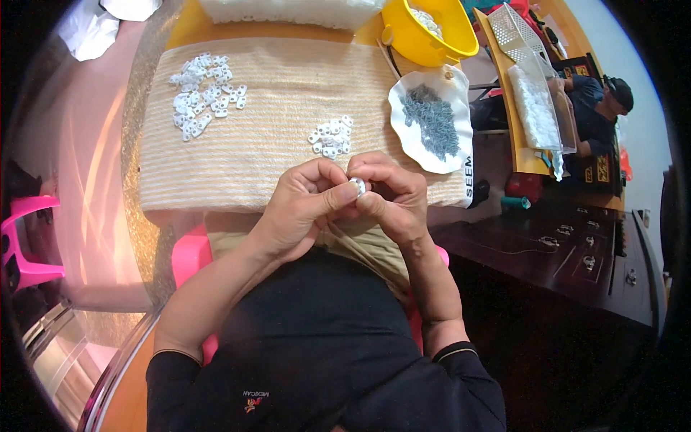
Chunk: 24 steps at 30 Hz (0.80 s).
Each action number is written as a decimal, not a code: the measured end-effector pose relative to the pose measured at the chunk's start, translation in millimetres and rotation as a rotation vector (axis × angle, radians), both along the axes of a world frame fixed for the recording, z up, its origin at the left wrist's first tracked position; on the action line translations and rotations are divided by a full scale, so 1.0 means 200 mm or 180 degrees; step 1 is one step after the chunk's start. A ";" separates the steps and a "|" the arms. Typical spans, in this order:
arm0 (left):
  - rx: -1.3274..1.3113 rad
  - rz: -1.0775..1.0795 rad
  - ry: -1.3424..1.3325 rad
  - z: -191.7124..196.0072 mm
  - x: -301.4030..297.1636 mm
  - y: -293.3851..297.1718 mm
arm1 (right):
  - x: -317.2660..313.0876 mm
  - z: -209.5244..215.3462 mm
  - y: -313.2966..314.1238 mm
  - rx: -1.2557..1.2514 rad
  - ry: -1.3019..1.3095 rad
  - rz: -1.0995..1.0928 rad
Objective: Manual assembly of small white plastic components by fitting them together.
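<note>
My left hand [311, 203] and my right hand [392, 194] meet over the near edge of the striped towel [273, 93]. Between their fingertips is a small white plastic piece [358, 186], pinched from both sides. Just beyond the hands lies a small heap of white plastic pieces [332, 137]. A larger, looser pile of white pieces with holes [198, 97] spreads over the towel's far left. To the right, a white wavy-edged dish [403, 137] holds many small grey metal parts [432, 119] that look like screws.
A yellow basin [403, 36] with pale pieces inside stands behind the dish, beside a clear plastic bag of white items [291, 11]. At the right, another person [601, 108] sits by a table bearing a white bag [533, 108]. A pink stool [32, 241] is at far left.
</note>
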<state>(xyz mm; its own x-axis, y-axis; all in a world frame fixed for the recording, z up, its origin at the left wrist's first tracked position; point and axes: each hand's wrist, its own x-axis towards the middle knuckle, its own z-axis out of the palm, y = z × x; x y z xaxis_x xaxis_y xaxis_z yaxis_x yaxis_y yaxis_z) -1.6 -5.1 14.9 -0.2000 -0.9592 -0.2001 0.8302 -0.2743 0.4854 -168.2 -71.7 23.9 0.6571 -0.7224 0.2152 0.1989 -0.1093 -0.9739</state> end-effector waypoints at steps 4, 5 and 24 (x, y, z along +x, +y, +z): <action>0.0108 0.0015 0.0117 0.02 0.00 -0.02 | 0.02 0.01 0.01 0.0172 -0.0136 -0.0151; 0.0075 0.0025 0.0114 0.02 0.00 -0.02 | 0.02 0.01 0.01 0.0099 -0.0037 -0.0224; 0.0275 -0.0170 -0.0564 0.04 -0.03 0.02 | -0.11 0.42 -0.76 -0.1629 0.1235 -0.2088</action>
